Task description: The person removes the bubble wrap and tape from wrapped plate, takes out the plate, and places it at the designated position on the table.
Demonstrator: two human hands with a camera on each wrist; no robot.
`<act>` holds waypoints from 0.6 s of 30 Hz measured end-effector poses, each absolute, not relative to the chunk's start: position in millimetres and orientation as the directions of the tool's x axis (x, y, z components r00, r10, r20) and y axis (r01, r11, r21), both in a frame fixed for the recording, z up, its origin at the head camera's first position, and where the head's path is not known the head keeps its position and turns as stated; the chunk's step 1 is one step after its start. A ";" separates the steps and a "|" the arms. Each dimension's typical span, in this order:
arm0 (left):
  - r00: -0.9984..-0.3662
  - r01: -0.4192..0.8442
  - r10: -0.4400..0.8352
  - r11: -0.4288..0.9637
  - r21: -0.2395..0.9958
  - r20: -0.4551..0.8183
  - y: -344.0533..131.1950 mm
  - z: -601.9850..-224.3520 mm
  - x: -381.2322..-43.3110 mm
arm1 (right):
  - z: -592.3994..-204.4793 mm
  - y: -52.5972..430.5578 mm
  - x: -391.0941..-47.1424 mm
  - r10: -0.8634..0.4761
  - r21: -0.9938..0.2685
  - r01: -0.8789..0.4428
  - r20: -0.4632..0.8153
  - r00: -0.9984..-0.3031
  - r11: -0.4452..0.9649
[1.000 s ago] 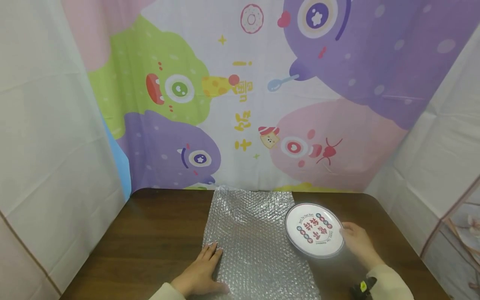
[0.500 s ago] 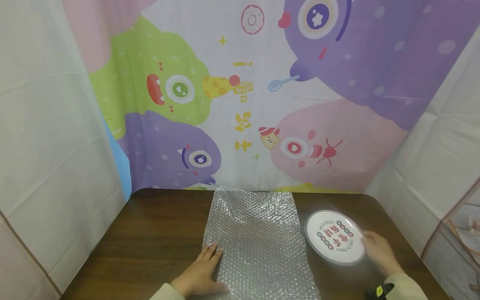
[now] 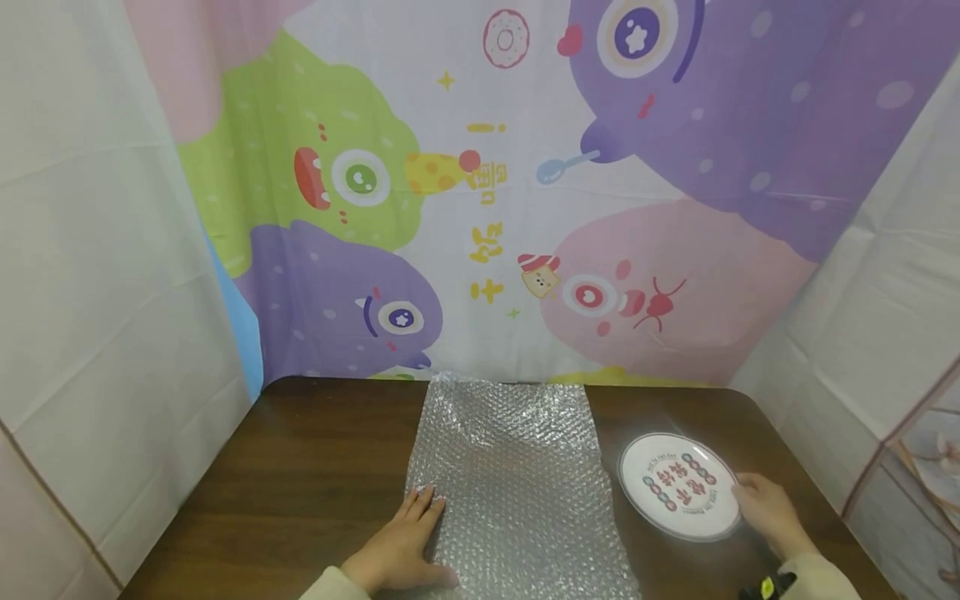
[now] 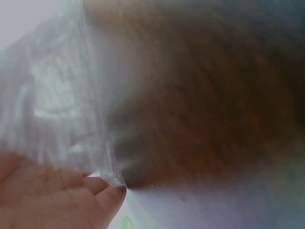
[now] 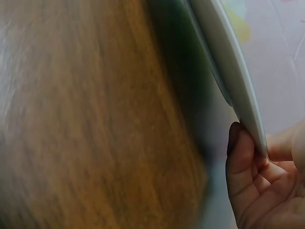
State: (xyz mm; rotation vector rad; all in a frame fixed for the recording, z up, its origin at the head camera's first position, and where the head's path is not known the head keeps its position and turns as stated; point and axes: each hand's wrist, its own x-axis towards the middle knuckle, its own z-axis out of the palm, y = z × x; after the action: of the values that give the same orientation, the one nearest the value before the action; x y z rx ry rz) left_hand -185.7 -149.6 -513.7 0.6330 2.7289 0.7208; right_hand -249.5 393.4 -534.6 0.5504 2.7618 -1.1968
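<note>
A sheet of silvery bubble wrap (image 3: 517, 483) lies lengthwise over the middle of the table. On its left edge rests my left hand (image 3: 401, 542), fingers extended and thumb spread. To the right of the wrap, my right hand (image 3: 772, 515) pinches the right rim of a round white plate (image 3: 679, 487) with red lettering and small coloured dots. In the right wrist view the plate (image 5: 233, 71) appears edge-on, its rim between thumb and curled fingers (image 5: 240, 152). The plate is held above the tabletop. The left wrist view shows the palm (image 4: 52, 200) beside the clear wrap edge.
The dark brown wooden table (image 3: 300, 467) has rounded far corners. A cartoon-printed cloth (image 3: 495, 200) hangs behind it. Pale cloths (image 3: 105, 317) hang on both sides. A black band with a yellow mark (image 3: 767, 587) is at the right wrist.
My right hand has carried the plate to the right and nearer to me, off the bubble wrap's right edge, turning it slightly. My left hand has stayed on the wrap.
</note>
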 end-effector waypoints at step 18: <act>-0.873 0.326 0.470 0.761 0.561 -0.130 -151.6 -516.7 -188.3 | -538.3 392.8 -245.5 0.343 -0.666 0.383 -0.198 -0.918 0.640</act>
State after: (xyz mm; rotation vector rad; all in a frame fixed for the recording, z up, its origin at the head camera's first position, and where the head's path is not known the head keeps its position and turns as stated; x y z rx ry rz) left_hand -188.3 -151.6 -516.7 0.6215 2.6953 0.7874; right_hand -245.5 392.8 -538.3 0.6195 2.7972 -1.1545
